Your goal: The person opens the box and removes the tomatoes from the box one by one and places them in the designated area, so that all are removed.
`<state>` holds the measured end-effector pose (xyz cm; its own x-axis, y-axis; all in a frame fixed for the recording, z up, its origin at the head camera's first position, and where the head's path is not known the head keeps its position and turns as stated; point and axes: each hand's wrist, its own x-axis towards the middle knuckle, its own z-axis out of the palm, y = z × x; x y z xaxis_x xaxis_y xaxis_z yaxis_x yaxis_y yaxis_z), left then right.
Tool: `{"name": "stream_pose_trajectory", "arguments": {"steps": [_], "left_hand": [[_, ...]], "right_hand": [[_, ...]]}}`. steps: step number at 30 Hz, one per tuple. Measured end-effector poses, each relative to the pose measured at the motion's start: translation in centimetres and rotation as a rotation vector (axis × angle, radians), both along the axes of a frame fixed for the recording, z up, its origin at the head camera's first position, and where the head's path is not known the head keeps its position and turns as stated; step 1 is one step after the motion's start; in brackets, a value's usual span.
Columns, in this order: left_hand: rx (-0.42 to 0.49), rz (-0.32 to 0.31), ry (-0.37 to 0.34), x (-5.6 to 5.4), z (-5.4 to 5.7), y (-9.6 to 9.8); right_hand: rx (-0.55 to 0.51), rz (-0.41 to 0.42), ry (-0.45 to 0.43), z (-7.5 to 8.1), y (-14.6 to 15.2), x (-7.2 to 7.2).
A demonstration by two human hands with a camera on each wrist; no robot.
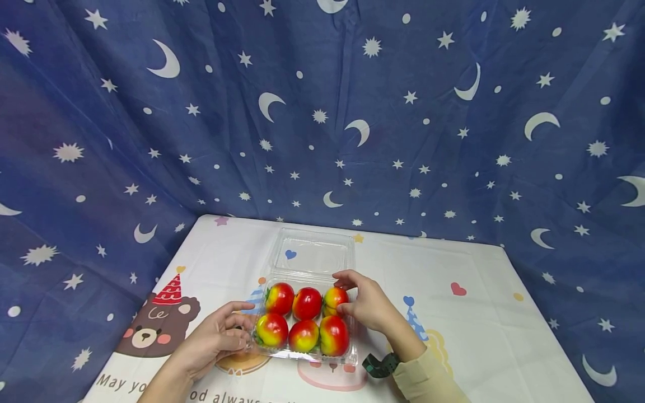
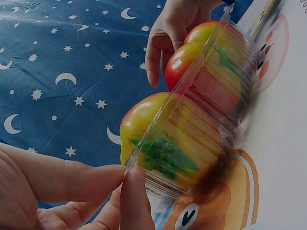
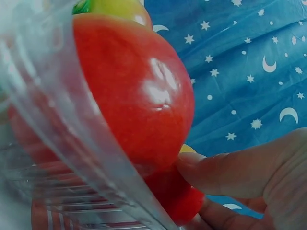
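A clear plastic clamshell box (image 1: pixel 354 351) lies on the table with its lid (image 1: pixel 322 254) folded back. Inside sit several glossy red-and-yellow artificial fruits (image 1: pixel 303 336) in two rows, some with green leaves. My left hand (image 1: pixel 216 336) pinches the box's left rim between thumb and fingers, as the left wrist view shows. Over the far right corner, my right hand (image 1: pixel 367 302) grips the back-right fruit (image 1: pixel 332 296) with thumb and fingers. In the right wrist view the front-right fruit (image 3: pixel 139 91) partly hides the gripped one.
The white tablecloth (image 1: pixel 484 336) carries printed bears, hearts and lettering. Behind and at the sides hangs a blue curtain (image 1: pixel 302 140) with moons and stars. A dark band (image 1: pixel 380 365) circles the right wrist.
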<state>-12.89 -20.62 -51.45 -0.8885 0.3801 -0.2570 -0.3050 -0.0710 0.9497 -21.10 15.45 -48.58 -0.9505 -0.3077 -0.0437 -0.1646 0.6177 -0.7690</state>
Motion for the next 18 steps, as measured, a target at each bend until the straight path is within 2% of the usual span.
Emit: {"name": "stream_pose_trajectory", "arguments": {"steps": [18], "left_hand": [[-0.012, 0.01, -0.003, 0.03, -0.03, -0.06]], "right_hand": [[0.021, 0.025, -0.002, 0.56, -0.09, -0.38]]}}
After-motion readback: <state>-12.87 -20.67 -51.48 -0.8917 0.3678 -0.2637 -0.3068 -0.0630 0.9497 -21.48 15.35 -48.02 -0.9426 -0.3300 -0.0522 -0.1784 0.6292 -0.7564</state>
